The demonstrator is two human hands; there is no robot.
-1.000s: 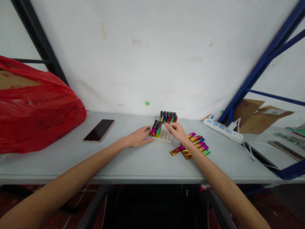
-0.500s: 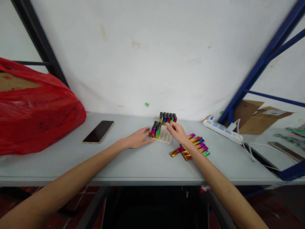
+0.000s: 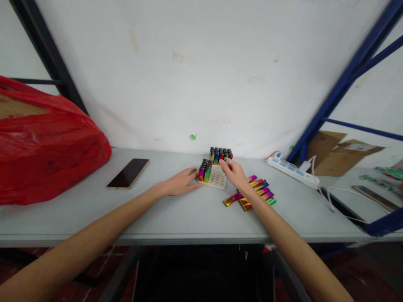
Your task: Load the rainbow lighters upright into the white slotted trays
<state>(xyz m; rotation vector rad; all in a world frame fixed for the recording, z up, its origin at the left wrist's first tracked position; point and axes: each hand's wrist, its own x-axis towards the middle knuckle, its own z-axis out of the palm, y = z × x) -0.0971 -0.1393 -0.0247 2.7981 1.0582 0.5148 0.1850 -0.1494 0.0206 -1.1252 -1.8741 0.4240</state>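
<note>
Upright lighters [image 3: 205, 171] with black tops fill the left part of a white tray with round holes [image 3: 217, 179]. My left hand [image 3: 181, 182] rests at the tray's left edge, thumb and fingers apart around its corner. Over the tray's back right, my right hand [image 3: 233, 171] has its fingers pinched around a lighter, of which only a dark top shows. Behind the tray stands a full block of upright lighters [image 3: 221, 154]. Loose shiny lighters [image 3: 252, 195] lie in a pile beneath and beside my right wrist.
A phone [image 3: 128, 173] lies on the grey table [image 3: 170, 218] at the left, near a big red bag [image 3: 53, 155]. At the right are a white power strip [image 3: 292, 171] with cables, a blue frame [image 3: 335, 88] and a cardboard box [image 3: 340, 155].
The whole view has shifted slightly. Both hands keep nearly the same places at the tray, and the lighters look unchanged.
</note>
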